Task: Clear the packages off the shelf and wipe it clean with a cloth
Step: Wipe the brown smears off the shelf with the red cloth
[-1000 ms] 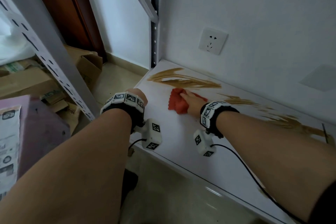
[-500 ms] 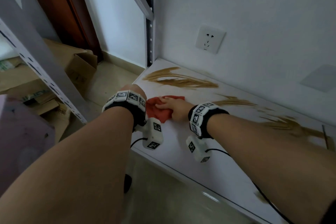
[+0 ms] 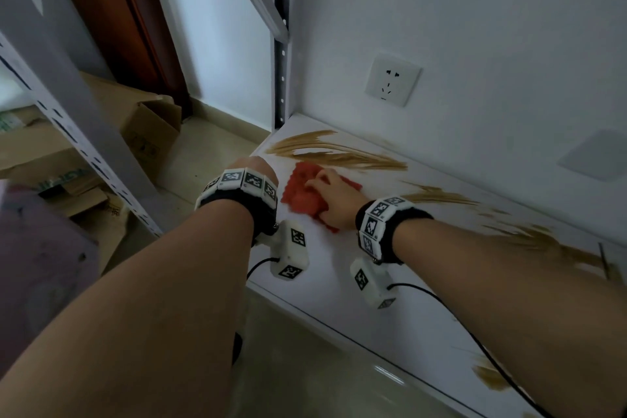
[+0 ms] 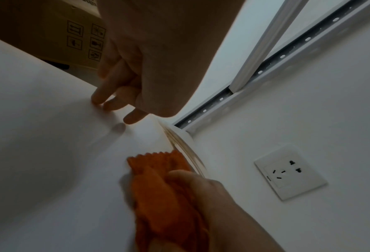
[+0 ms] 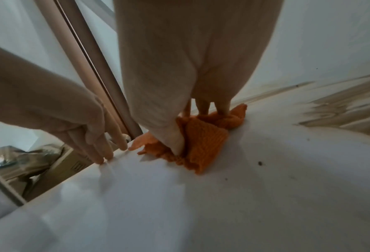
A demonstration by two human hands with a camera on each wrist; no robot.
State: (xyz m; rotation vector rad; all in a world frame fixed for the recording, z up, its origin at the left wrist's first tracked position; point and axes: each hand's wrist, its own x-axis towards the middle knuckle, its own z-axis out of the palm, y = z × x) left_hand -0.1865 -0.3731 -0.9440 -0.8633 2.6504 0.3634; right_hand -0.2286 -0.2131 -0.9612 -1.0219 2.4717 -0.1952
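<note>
An orange-red cloth [image 3: 298, 190] lies bunched on the white shelf [image 3: 339, 265], close to its left end. My right hand [image 3: 334, 200] presses down on it with the palm and straight fingers [image 5: 222, 109], the cloth [image 5: 203, 141] spreading out beneath. My left hand [image 3: 252, 164] is beside it, its straight fingertips [image 4: 97, 100] resting on the shelf's left edge and holding nothing. Brown streaks [image 3: 339, 154] smear the shelf just behind the cloth, and more streaks [image 3: 543, 241] run to the right along the wall. No packages stand on the shelf.
A wall socket [image 3: 392, 80] sits above the shelf. A perforated rack post [image 3: 280, 44] stands at the back left corner and another post [image 3: 68, 95] at the front left. Cardboard boxes [image 3: 146, 125] lie on the floor to the left.
My right hand has swept the cloth leftward across the shelf, ending close to my left hand. The left hand has stayed at the shelf's left edge.
</note>
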